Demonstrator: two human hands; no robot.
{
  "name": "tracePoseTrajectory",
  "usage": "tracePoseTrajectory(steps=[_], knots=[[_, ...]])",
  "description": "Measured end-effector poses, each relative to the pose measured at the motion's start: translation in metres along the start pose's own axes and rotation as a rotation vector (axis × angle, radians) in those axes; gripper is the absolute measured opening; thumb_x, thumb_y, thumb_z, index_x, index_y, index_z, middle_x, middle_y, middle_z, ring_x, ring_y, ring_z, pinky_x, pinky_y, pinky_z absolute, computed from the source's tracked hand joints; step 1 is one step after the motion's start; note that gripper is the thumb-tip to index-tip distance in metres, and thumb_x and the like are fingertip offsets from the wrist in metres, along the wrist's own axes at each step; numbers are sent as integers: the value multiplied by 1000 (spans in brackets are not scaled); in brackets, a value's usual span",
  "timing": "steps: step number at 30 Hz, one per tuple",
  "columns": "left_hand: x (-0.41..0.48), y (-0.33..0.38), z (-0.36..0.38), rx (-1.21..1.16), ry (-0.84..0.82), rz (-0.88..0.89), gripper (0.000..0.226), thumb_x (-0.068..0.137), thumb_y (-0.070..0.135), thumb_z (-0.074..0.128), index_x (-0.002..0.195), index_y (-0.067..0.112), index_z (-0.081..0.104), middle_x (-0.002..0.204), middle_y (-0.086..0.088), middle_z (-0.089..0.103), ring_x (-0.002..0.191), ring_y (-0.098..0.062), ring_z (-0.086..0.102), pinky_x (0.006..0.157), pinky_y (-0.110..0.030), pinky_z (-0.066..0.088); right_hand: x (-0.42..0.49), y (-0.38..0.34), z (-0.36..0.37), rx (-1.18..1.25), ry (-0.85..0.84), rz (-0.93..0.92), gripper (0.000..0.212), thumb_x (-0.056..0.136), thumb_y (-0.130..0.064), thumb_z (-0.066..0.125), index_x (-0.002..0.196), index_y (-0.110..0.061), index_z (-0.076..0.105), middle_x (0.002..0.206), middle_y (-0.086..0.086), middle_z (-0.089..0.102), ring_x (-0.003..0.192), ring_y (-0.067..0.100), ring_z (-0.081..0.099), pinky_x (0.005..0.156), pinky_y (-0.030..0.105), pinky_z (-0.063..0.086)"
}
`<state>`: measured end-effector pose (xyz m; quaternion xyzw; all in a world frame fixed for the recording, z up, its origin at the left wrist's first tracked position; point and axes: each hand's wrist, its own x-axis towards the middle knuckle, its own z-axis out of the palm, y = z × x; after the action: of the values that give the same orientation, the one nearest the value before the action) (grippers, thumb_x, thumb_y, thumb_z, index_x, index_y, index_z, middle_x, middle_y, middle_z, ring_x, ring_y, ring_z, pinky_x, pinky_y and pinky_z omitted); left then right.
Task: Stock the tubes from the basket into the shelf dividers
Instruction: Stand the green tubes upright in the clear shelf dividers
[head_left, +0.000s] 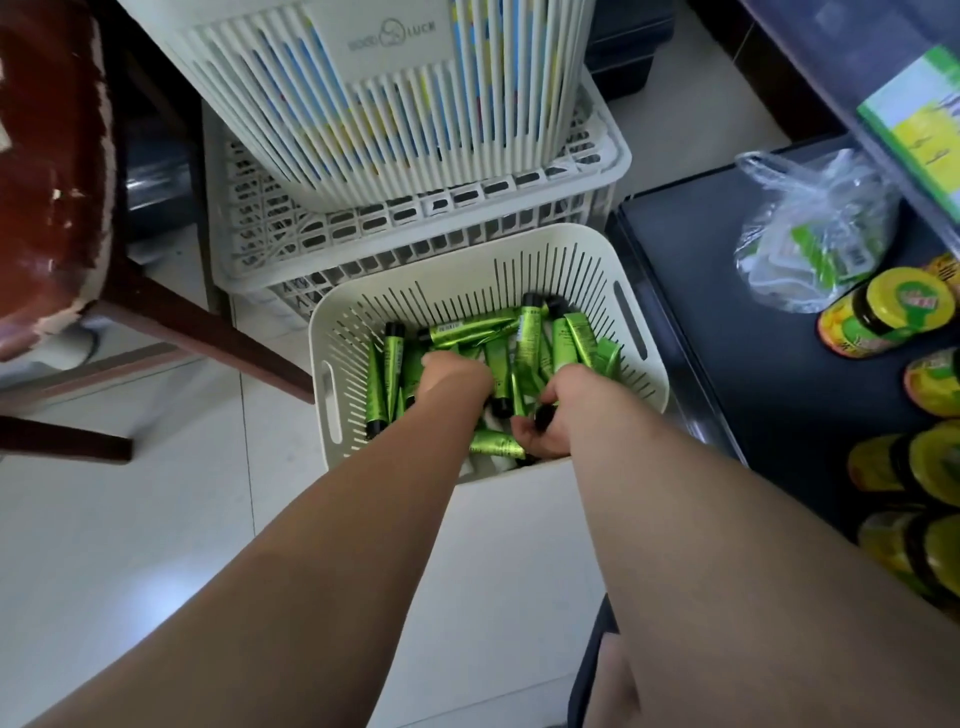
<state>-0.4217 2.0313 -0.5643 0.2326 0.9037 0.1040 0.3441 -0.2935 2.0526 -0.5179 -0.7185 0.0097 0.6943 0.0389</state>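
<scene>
Tubes (530, 332) lie heaped in the white basket (332, 332), the left hand (457, 376) dug among them, its fingers hidden so I cannot tell their state, the right hand (545, 426) with fingers clamped on 1, crates (415, 228) stacked just behind the basket, jars (883, 317) on a shelf (727, 312) to its right.

white baskets (519, 236) 3 | hands (454, 376) 2 | plastic bag (810, 228) 1 | tubes (530, 327) at least 10, heaped | yellow-lidded jars (883, 317) at least 5
</scene>
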Motion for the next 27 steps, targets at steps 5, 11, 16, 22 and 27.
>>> tracePoseTrajectory(steps=[5,11,16,22,27], knots=[[1,-9,-9,-151,-279,-84,37,95,13,68,129,1,63,101,-19,69,93,-33,69,88,-41,55,-18,2,12,-74,112,-60,16,82,-19,40,87,-10,53,89,6,52,82,18,55,72,26,49],[-26,-39,-19,-590,-355,-174,37,74,8,90,99,2,64,67,-8,68,57,-19,62,65,-33,56,-30,-2,-2,-76,28,-107,40,102,-38,43,80,-5,49,73,3,50,71,11,51,61,22,39],[-47,-44,-34,-900,-349,-43,53,84,19,84,126,6,56,93,-6,66,75,-17,63,59,-29,57,-26,10,-18,-112,-165,-402,20,104,-32,54,111,-14,60,97,9,70,77,21,61,64,30,48],[-77,-25,-54,-957,-361,146,69,88,25,80,145,8,46,114,-9,69,93,-21,70,83,-49,62,-40,16,-46,-161,-174,-692,22,84,-24,81,103,-20,72,108,4,77,106,25,71,86,43,58],[-120,-1,-81,-885,-363,345,68,87,32,80,143,9,49,115,-11,70,101,-29,70,91,-48,60,-85,24,-71,-193,-209,-872,22,80,-16,80,93,-34,79,108,-1,77,109,24,70,103,53,50]])
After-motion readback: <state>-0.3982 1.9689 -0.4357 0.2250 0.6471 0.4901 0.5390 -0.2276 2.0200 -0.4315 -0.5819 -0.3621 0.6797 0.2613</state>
